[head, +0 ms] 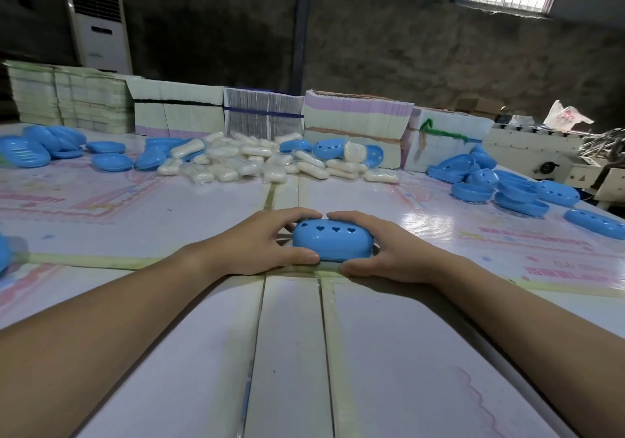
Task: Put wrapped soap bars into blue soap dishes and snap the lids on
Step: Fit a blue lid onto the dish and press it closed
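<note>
A blue soap dish with a domed lid pierced by heart-shaped holes rests on the table in front of me. My left hand grips its left end, thumb on the near edge and fingers over the far side. My right hand clasps its right end the same way. Whatever is inside the dish is hidden. Farther back lies a heap of wrapped white soap bars. Blue dish bases are piled at the far left and blue lids at the right.
Stacks of flat printed cartons line the back of the table. A machine stands at the far right, and a white floor air conditioner against the back wall. One blue lid lies alone near the right edge.
</note>
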